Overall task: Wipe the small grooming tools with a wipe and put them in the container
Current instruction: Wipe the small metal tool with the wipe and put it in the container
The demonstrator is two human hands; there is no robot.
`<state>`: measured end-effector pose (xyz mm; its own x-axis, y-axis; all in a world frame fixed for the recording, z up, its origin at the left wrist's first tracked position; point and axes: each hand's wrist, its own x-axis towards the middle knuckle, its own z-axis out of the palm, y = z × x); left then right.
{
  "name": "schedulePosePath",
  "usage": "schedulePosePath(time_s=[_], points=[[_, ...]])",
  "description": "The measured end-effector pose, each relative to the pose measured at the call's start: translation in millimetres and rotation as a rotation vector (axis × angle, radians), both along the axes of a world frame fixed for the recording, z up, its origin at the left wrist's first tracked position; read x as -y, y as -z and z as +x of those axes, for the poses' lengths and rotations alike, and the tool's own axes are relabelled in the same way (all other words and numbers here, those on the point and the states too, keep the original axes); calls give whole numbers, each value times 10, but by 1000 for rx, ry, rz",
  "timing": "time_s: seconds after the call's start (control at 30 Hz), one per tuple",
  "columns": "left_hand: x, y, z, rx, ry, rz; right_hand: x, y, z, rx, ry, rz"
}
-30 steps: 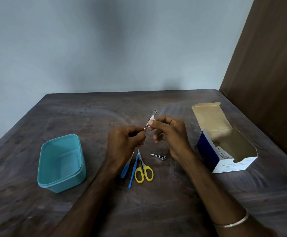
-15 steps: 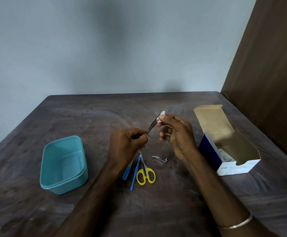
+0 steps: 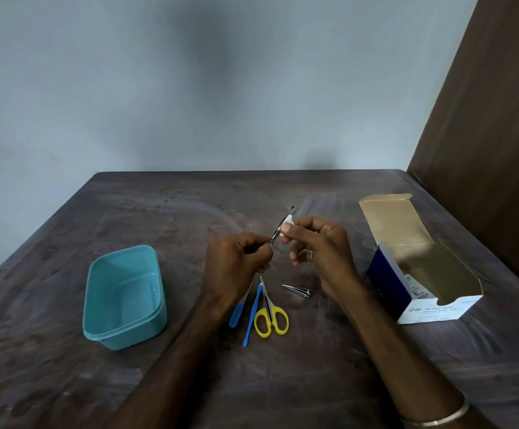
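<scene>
**Tweezers in both hands over a dark, worn bench**

I see a dark brown wooden bench (image 3: 313, 382), its top scuffed and streaked with pale marks, pushed into a corner. A plain grey-blue wall (image 3: 190, 88) runs behind it and a brown wooden panel (image 3: 493, 119) stands along the right side.

My left hand (image 3: 236, 261) has its fingers curled tight around the lower end of the metal tweezers (image 3: 278, 231), which slant up and away above the bench. My right hand (image 3: 320, 252) pinches a small white wipe (image 3: 286, 227) against the tweezers near their upper end.

The teal container (image 3: 125, 297) sits on the bench to the left, well apart from the hands. Just below the hands lie yellow scissors (image 3: 271, 318), two blue-handled tools (image 3: 253, 314) and nail clippers (image 3: 296, 291). An open box of alcohol swabs (image 3: 422, 274) stands on the right, flap up.
</scene>
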<state>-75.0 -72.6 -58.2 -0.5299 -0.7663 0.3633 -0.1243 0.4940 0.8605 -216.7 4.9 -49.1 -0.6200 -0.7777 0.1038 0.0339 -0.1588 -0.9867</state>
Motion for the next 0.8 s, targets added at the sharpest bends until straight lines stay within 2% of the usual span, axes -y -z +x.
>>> schedulePosePath(time_s=[0.3, 0.5, 0.6, 0.8], points=[[-8, -39, 17, -22, 12, 19, 19, 51, 60, -75, -74, 78], [-19, -70, 29, -92, 24, 105, -14, 17, 18, -87, -115, 11], [-13, -78, 31, -137, 31, 184, -26, 1, -2, -52, -113, -25], [10, -65, 38, -149, 31, 202, -18, -10, -40, 59, -82, -57]])
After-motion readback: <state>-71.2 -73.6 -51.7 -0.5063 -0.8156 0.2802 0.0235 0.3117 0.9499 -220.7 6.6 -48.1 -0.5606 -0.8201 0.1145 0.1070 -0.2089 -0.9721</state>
